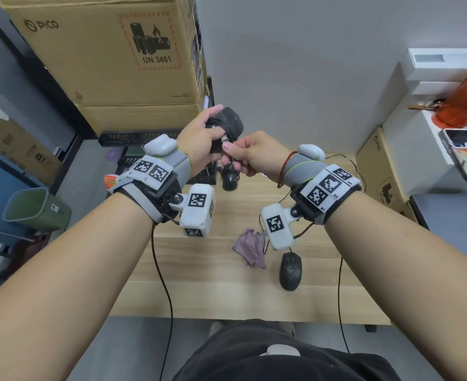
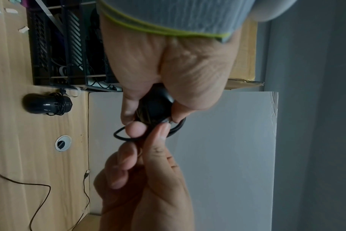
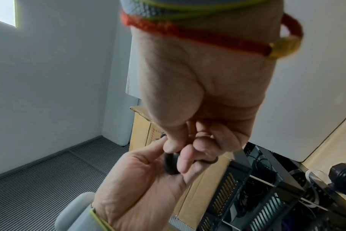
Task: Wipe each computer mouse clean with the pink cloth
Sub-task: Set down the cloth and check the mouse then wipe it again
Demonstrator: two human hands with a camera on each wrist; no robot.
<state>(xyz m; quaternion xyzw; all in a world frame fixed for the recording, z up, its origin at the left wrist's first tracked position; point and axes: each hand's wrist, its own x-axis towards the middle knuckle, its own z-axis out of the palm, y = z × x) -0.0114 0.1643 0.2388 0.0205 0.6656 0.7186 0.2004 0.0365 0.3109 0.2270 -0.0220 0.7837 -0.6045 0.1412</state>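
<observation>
A: Head view: my left hand (image 1: 199, 138) is curled round a black mouse (image 1: 228, 122), held up over the tabletop (image 1: 199, 284). My right hand (image 1: 250, 158) pinches its wound cord.

B: Where's the pink cloth (image 1: 250, 247)?

A: Flat on the tabletop, below my right wrist and nearer that hand. Two more mice lie there, one (image 1: 290, 270) just beside the cloth, one (image 1: 229, 178) under my hands.
</observation>
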